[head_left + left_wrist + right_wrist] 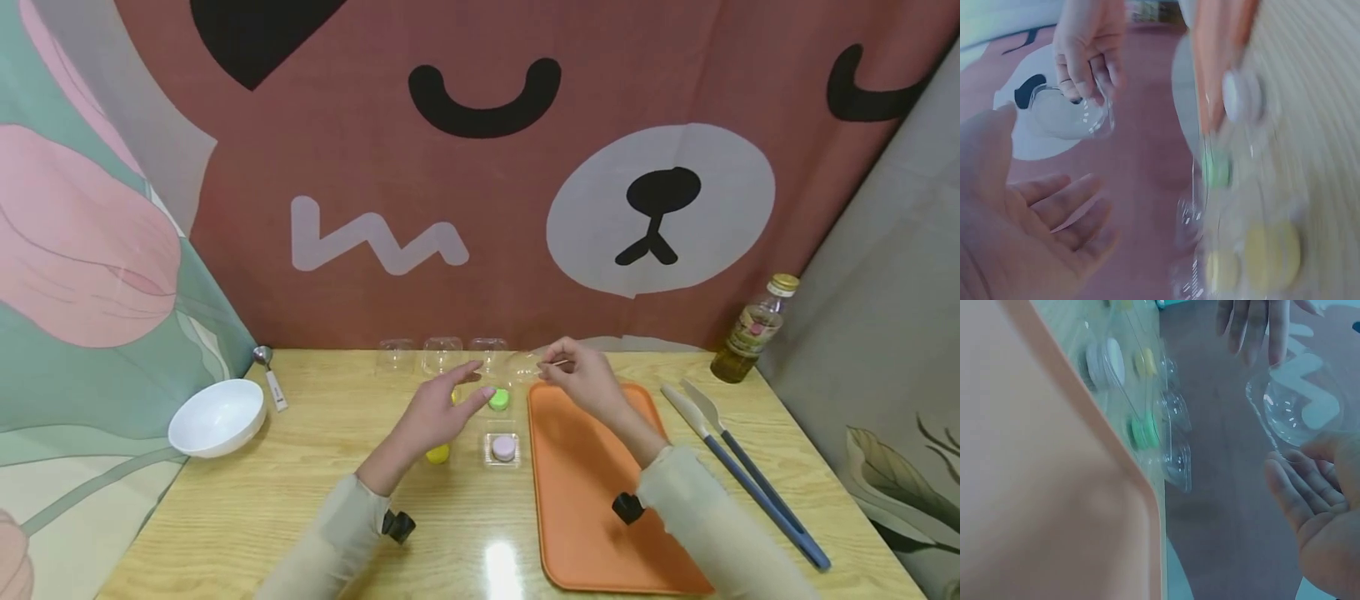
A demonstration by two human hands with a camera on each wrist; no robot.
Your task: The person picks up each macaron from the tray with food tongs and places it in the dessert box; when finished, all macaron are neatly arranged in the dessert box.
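My right hand (588,383) pinches the rim of a clear plastic domed lid (1304,406), raised above the back of the table. To its left, my left hand (431,412) has loosely extended fingers and holds nothing. In the left wrist view it is apart from the lid. Below the hands, a lilac macaron (504,448) sits in a clear square holder. A green macaron (498,399) lies behind it. Two yellow macarons (1272,256) are to the left, partly hidden by my left hand in the head view.
Clear domed lids (442,354) stand along the back edge. An orange tray (577,525) lies under my right arm. Tongs (757,483) and an oil bottle (750,337) are at right. A white bowl (217,419) and a measuring spoon (274,387) are at left.
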